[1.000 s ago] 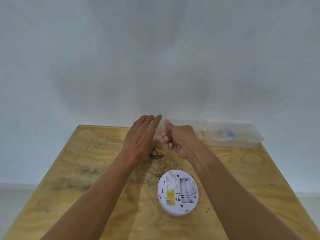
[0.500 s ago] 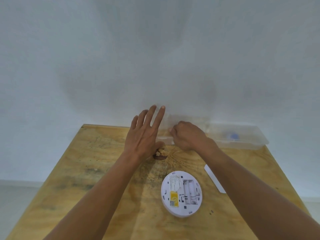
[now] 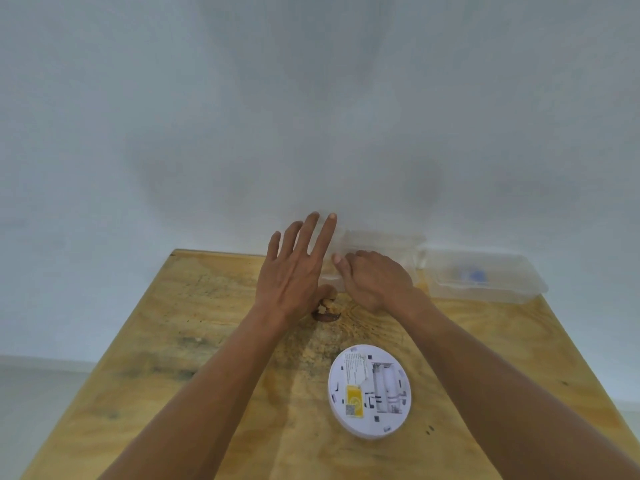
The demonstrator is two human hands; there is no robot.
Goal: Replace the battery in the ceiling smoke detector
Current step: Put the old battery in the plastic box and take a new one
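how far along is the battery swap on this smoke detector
Done: the smoke detector lies face down on the wooden table, battery bay uncovered. In hand: the left hand, fingers spread, and the curled right hand work at the nearer clear container. Left: fitting fresh cells, closing the bay, remounting.

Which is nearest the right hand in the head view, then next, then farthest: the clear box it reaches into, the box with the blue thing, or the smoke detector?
1. Clear box, at the table's far edge: the right hand is at it.
2. Box with the blue thing, just to the right.
3. Smoke detector, on the near side, battery bay up.
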